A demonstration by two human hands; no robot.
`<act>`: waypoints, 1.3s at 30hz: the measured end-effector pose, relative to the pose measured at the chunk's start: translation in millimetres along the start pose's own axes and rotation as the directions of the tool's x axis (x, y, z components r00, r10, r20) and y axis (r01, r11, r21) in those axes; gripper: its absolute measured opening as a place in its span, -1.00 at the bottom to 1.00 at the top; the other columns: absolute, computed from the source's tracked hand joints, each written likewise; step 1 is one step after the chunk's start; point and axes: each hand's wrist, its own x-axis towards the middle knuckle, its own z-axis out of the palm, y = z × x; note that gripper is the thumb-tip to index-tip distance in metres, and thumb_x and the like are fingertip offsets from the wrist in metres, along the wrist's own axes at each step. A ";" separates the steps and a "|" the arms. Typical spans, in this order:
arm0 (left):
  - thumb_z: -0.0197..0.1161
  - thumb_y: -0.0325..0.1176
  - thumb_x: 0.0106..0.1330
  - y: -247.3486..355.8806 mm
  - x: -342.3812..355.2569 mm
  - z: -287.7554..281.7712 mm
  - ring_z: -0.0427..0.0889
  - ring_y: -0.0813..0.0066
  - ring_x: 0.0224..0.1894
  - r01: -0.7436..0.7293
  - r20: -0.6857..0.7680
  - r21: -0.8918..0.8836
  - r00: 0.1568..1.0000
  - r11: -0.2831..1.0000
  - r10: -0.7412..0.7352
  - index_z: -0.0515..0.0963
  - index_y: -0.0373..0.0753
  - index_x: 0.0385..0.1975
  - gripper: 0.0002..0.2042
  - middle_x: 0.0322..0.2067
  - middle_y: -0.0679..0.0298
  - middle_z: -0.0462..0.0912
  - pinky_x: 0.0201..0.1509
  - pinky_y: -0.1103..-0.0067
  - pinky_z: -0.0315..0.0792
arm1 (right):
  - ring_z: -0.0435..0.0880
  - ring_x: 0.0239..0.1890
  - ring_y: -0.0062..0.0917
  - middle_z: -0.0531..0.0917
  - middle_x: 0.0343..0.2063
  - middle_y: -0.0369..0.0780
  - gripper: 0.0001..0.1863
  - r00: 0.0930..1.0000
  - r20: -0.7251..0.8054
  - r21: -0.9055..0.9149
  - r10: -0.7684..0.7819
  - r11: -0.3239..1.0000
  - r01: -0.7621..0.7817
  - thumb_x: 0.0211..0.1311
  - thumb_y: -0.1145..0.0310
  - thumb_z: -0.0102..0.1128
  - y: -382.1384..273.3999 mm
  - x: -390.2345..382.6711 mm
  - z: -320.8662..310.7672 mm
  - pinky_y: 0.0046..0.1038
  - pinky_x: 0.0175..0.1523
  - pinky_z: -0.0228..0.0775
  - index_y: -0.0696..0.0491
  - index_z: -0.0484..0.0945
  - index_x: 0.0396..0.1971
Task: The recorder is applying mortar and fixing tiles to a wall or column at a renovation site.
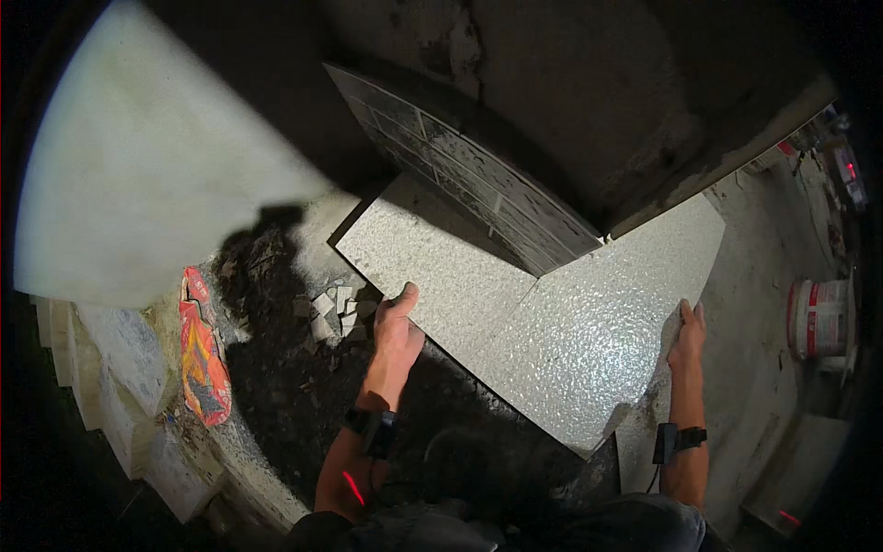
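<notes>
A large, speckled pale-grey tile [589, 350] with a notched, angled outline lies between my two hands, around the foot of a dark corner. From the notch's inner corner a faint line runs a short way across it; whether this is a seam or a shadow I cannot tell. My left hand [399, 333] grips the tile's left edge, thumb on top, the other fingers mostly hidden. On the right edge, my right hand [687, 336] is closed with its fingertips against the side. A dark upright panel with pale grid lines [460, 175] stands in the notch.
Small broken tile pieces [336, 311] lie on dark ground beside my left hand. Further left are a crumpled red-orange bag [203, 350] and pale stacked blocks [129, 405]. A white-and-red bucket [819, 319] stands at the right. A dark wall [589, 101] rises behind.
</notes>
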 end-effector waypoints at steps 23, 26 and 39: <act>0.33 -0.37 0.32 89.2 -35.6 -100.2 0.67 0.23 -0.11 0.001 -0.263 0.446 0.956 0.895 0.130 0.55 -0.48 0.00 -0.65 -0.13 0.06 0.68 0.04 0.34 0.49 | 0.37 0.36 -0.16 0.32 0.37 0.06 -0.35 0.993 0.117 0.054 -0.033 0.998 0.027 0.48 0.43 0.02 -2.8 -5.5 -0.5 -0.22 0.45 0.18 0.26 0.05 0.47; 0.35 -0.32 0.28 99.2 -23.8 -134.7 0.69 0.21 -0.18 -0.037 -0.288 0.710 0.896 0.703 0.338 0.62 -0.45 -0.15 -0.70 -0.24 0.06 0.71 -0.03 0.31 0.52 | 0.34 0.38 -0.14 0.30 0.38 0.08 -0.34 0.998 0.064 0.044 0.004 0.999 -0.007 0.49 0.42 0.02 1.4 -4.6 2.8 -0.21 0.46 0.15 0.26 0.02 0.47; 0.35 -0.22 0.29 129.5 -44.0 -82.1 0.74 0.07 -0.34 -0.194 0.217 0.976 0.806 -0.100 0.551 0.65 -0.38 -0.34 -0.73 -0.43 -0.01 0.71 -0.22 0.35 0.55 | 0.39 0.35 -0.19 0.34 0.35 0.08 -0.32 0.994 0.108 -0.113 0.015 0.994 -0.003 0.48 0.34 0.08 7.5 22.8 -27.4 -0.29 0.45 0.17 0.38 0.09 0.41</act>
